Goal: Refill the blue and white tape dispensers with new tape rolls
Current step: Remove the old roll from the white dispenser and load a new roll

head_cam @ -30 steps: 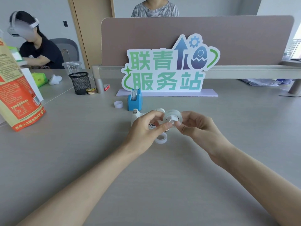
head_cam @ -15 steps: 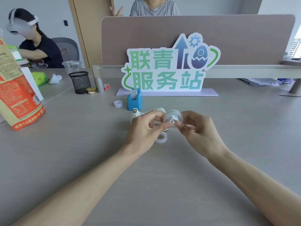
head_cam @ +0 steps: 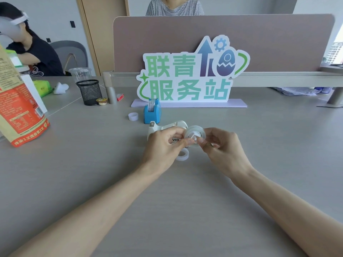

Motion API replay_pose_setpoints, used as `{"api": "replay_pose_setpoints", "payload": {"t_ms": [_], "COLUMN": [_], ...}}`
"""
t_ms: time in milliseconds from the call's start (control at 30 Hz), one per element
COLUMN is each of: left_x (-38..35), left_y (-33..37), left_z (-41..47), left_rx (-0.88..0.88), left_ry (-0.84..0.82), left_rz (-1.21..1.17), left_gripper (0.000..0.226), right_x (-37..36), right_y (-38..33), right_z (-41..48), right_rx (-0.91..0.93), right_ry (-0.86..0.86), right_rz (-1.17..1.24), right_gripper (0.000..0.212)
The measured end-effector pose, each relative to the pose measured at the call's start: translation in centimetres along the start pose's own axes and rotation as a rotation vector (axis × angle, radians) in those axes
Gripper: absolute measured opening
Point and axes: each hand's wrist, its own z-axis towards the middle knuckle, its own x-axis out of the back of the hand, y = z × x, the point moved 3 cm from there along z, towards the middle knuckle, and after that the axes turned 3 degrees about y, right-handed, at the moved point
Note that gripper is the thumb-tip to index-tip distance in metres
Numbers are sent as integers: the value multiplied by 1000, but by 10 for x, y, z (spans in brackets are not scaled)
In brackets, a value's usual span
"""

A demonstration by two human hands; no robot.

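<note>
Both hands meet just in front of the white dispenser (head_cam: 168, 127), holding a tape roll (head_cam: 194, 135) between them. The left hand (head_cam: 163, 147) pinches its near edge; the right hand (head_cam: 222, 147) pinches its hub. A second roll (head_cam: 182, 154) lies below. The blue dispenser (head_cam: 152, 112) stands behind the white one.

Tape roll (head_cam: 194, 135) on white hub, before white dispenser (head_cam: 167, 127); blue dispenser (head_cam: 152, 113) behind.
</note>
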Motion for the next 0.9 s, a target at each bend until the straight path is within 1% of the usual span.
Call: {"api": "replay_pose_setpoints", "payload": {"t_ms": [300, 367, 433, 533, 567, 667, 733, 800, 900], "left_x": [2, 3, 6, 11, 13, 19, 21, 21, 20], "left_y": [1, 2, 5, 10, 11, 8, 10, 15, 21], "left_z": [1, 3, 6, 7, 7, 8, 9, 7, 1], "left_rx": [-28, -26, -14, 47, 76, 131, 116, 69, -40], "left_ry": [-25, -27, -37, -84, -93, -48, -41, -51, 17], "left_rz": [6, -2, -27, -108, -133, -179, -203, -160, 59], "left_gripper": [10, 10, 10, 6, 8, 23, 20, 12, 20], "right_x": [0, 0, 0, 0, 0, -1, 1, 3, 5], "right_y": [-1, -3, -6, -10, -10, -8, -7, -6, -6], "right_z": [1, 0, -2, -4, -4, -1, -1, 0, 0], "right_rx": [2, 15, 9, -46, -73, -192, -261, -310, -337], "right_ry": [19, 31, 24, -41, -56, -67, -52, -32, -44], "right_rz": [-35, -4, 78, 185, 209, 302, 384, 463, 514], "right_gripper": [11, 11, 11, 15, 19, 30, 31, 31, 31]}}
